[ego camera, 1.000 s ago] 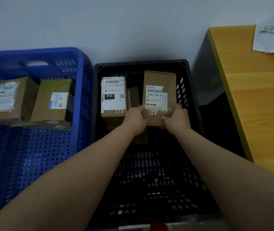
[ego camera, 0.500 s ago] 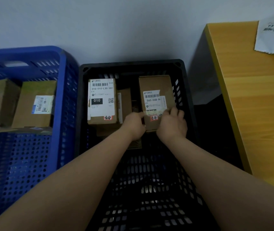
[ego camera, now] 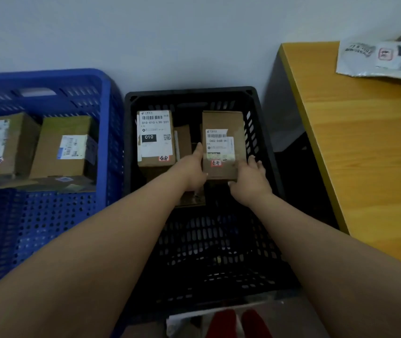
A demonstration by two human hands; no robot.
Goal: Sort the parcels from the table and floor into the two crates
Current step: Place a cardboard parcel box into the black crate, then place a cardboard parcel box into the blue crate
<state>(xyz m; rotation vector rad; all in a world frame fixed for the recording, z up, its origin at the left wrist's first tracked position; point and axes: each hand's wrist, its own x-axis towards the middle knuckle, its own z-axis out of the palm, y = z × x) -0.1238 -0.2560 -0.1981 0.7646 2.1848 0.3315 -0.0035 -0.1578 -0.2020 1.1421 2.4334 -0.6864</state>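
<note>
Both my arms reach down into the black crate (ego camera: 265,132), which sits between the blue crate (ego camera: 107,123) on the left and the wooden table (ego camera: 370,152) on the right, all against the far wall. My left hand (ego camera: 193,168) lies flat along the left side of the cardboard parcel (ego camera: 222,123) with the 060 label, fingers straight and pointing far, pressing on its edge. My right hand (ego camera: 249,178) cups the parcel's near right corner, thumb under the near edge, fingers up its right side; I read it as gripping the box. That parcel sits at the far right inside the black crate, close to the right wall, label up, small red sticker near its near edge.

To its left in the same crate is a second parcel (ego camera: 155,139) with a big white label reading 010, also with a red sticker. Between the two a narrower brown box (ego camera: 183,140) lies lower down, partly hidden.

The blue crate holds two more cardboard boxes side by side at its far end: left one (ego camera: 2,145), right one (ego camera: 65,147), both labelled.

A grey mailer bag (ego camera: 382,57) lies on the table's far right corner.
</note>
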